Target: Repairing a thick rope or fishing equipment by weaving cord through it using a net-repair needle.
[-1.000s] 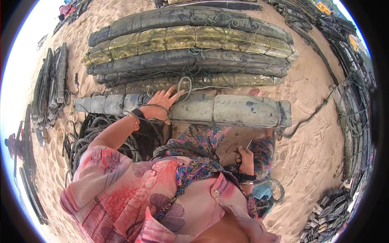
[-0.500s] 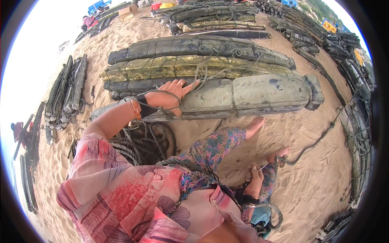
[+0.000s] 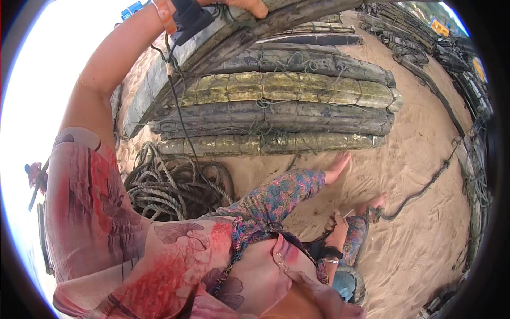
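Head view has the person's left hand point(image 3: 244, 6) nearest me, raised to a long grey block point(image 3: 154, 95), fingers over its edge; the top edge cuts the hand off, so I can't tell how firmly it grips. The block stands tilted, its lower end at the left, the rest rising out of sight. Down by the patterned trousers point(image 3: 284, 194), the right hand point(image 3: 338, 231) is closed around a thin pale tool point(image 3: 348, 213). A dark cord point(image 3: 183, 125) drops across a coil of thick rope point(image 3: 159, 186). Beyond, a mossy bundle point(image 3: 271, 144), dark ones and a yellowish one point(image 3: 292, 87) lie side by side on sand point(image 3: 419, 212). Farther off, more bundles point(image 3: 393, 21) are piled near a yellow panel point(image 3: 439, 27).
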A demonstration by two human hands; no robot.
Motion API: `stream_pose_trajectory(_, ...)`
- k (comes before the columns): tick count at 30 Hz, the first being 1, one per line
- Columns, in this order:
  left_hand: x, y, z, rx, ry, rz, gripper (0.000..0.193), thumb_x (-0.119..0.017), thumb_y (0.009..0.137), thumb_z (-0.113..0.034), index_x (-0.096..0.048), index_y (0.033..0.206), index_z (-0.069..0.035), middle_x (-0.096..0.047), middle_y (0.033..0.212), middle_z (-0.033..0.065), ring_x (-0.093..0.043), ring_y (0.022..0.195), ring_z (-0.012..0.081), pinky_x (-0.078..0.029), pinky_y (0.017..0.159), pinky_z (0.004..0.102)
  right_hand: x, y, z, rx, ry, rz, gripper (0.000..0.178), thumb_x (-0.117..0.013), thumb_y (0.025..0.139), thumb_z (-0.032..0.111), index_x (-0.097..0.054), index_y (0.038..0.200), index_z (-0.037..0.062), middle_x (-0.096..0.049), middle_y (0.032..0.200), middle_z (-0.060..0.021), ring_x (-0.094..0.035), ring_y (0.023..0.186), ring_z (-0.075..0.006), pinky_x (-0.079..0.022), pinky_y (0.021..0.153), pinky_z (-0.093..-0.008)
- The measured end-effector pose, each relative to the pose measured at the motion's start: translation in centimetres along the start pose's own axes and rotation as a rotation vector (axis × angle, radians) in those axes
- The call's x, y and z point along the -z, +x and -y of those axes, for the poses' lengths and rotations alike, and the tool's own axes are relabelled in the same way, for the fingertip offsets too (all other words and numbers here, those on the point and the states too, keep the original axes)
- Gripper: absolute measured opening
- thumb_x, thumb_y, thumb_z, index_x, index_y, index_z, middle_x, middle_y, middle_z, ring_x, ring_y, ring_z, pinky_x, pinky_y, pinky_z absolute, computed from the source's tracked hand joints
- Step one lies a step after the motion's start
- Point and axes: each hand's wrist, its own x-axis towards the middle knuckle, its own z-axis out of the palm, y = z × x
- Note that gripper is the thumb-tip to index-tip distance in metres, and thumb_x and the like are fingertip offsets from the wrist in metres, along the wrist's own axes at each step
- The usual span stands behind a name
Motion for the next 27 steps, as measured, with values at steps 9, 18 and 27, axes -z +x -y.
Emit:
stream_pose_trajectory(9,-14.1,2.7,6.2,0.334,-0.898,0.223,0.092,-0.05,0.078,-0.048,0.002,0.14,-0.005,-0.003,0.147,0.0097,0.004,0.136,0.0225,0.001,0.11,0.0416,-3.2,1.5,0.6,-0.045,0.009,0.078,0.009,-0.054,0.085,0.009,-0.055,0.088,0.0002,-0.054,0.073,-0.0049,-0.038,0.048,-0.0064,-0.027,0.04,-0.02)
stream_pose_trajectory(18,-14.9,4.5,8.9,0.575,-1.336,0.017,0.075,-0.038,0.087,-0.047,-0.004,0.141,-0.008,-0.005,0.148,0.0056,-0.002,0.136,0.0183,-0.003,0.11,0.0392,-3.9,0.6,1.3,-0.143,0.055,0.068,0.013,-0.054,0.086,0.007,-0.057,0.095,-0.0005,-0.058,0.076,-0.0087,-0.038,0.047,-0.006,-0.027,0.04,-0.0193)
stream_pose_trajectory(27,1.8,13.7,21.3,0.331,0.114,-0.129,0.076,-0.057,0.081,-0.03,-0.01,0.14,-0.029,-0.013,0.146,0.0089,-0.026,0.125,0.0302,-0.026,0.088,0.0514,-2.6,2.1,0.4,-0.242,0.089,-0.02,0.015,-0.052,0.087,0.007,-0.058,0.1,0.001,-0.056,0.078,-0.0086,-0.036,0.047,-0.0076,-0.026,0.039,-0.0214)
